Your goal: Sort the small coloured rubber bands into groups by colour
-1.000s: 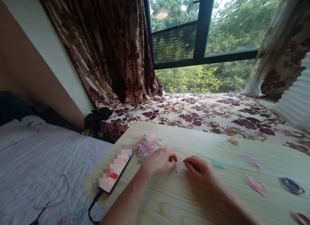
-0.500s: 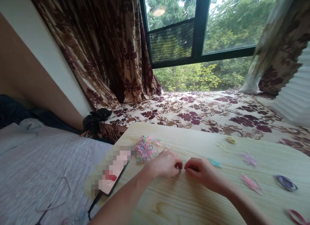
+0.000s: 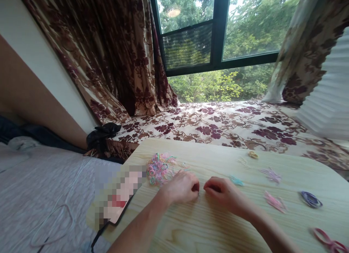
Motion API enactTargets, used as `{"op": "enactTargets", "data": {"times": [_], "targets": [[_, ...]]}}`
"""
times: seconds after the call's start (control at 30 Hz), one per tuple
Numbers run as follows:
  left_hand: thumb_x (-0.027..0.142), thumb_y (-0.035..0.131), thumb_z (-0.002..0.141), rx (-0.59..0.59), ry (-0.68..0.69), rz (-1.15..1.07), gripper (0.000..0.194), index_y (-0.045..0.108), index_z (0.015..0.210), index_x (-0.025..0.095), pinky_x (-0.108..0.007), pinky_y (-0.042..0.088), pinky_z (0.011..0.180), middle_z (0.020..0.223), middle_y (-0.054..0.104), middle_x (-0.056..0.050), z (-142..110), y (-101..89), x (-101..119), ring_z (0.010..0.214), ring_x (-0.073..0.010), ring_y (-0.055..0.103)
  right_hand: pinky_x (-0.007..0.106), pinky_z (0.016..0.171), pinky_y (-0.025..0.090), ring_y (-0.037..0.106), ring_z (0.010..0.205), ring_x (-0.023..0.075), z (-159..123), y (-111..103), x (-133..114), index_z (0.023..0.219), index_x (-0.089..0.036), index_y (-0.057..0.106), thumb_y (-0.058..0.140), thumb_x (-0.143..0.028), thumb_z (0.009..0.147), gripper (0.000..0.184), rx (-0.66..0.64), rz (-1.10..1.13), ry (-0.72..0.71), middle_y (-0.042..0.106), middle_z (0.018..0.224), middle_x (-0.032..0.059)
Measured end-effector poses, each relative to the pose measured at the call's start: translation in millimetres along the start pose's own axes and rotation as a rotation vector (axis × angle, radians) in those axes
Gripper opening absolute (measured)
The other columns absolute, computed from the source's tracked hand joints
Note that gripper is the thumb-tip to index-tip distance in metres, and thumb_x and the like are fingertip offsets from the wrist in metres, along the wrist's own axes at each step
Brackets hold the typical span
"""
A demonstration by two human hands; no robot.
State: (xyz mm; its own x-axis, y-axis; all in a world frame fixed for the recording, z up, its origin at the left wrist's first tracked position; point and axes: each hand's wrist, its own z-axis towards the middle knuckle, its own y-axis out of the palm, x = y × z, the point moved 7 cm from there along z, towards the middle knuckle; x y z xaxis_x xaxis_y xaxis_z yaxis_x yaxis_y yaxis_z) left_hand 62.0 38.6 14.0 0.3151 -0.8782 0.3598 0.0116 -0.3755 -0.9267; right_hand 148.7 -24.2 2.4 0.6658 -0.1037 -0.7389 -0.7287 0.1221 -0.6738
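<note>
My left hand (image 3: 184, 187) is over the wooden table (image 3: 191, 231), fingers curled and pressed together beside a mixed pile of small coloured elastic bands (image 3: 158, 169). A faint thin strand seems to show below its fingertips, too small to name. Just to the right, my right hand (image 3: 222, 191) is curled in a pinch, a small gap from the left. Whatever it pinches is hidden. Close beyond it lies a small turquoise bunch of bands (image 3: 236, 180). Farther right are a lilac bunch (image 3: 271, 175) and a pink bunch (image 3: 275, 202).
Larger purple bands (image 3: 311, 199), dark pink bands (image 3: 329, 240) and a yellow bundle (image 3: 253, 155) lie on the right side. A flat, partly pixelated object (image 3: 122, 200) with a black strap rests at the left edge. Beyond the table is a floral-covered ledge (image 3: 212, 122).
The view has shifted slightly, so the scene sits farther left and more of the dark pink bands shows. Both hands stay close together over the table, still curled.
</note>
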Motion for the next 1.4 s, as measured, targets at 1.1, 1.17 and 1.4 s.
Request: {"op": "enactTargets", "data": {"times": [1.1, 1.17, 1.4], "targets": [[0.020, 0.056, 0.068, 0.397, -0.288, -0.976, 0.009, 0.060, 0.071, 0.012, -0.018, 0.045, 0.046, 0.063, 0.061, -0.001, 8, 7.4, -27, 0.054, -0.0100, 0.054, 0.023, 0.053, 0.045, 0.054, 0.059, 0.0114, -4, -17, 2, 0.095, -0.019, 0.065, 0.054, -0.037, 0.077, 0.027, 0.246, 0.158, -0.028, 0.063, 0.073, 0.0018], [0.021, 0.056, 0.069, 0.411, -0.284, -0.995, 0.010, 0.060, 0.071, 0.012, -0.018, 0.046, 0.045, 0.064, 0.062, -0.001, 8, 6.8, -26, 0.055, -0.0101, 0.055, 0.023, 0.053, 0.046, 0.054, 0.058, 0.0111, -5, -18, -1, 0.094, -0.019, 0.065, 0.053, -0.035, 0.079, 0.025, 0.252, 0.116, -0.085, 0.062, 0.074, 0.0027], [0.022, 0.058, 0.068, 0.431, -0.289, -0.948, 0.011, 0.061, 0.071, 0.012, -0.018, 0.045, 0.046, 0.062, 0.059, 0.000, 8, 5.4, -25, 0.055, -0.0096, 0.053, 0.023, 0.053, 0.045, 0.053, 0.057, 0.0111, -8, -21, -11, 0.093, -0.019, 0.065, 0.050, -0.031, 0.082, 0.022, 0.284, -0.012, -0.154, 0.062, 0.075, 0.0044]]}}
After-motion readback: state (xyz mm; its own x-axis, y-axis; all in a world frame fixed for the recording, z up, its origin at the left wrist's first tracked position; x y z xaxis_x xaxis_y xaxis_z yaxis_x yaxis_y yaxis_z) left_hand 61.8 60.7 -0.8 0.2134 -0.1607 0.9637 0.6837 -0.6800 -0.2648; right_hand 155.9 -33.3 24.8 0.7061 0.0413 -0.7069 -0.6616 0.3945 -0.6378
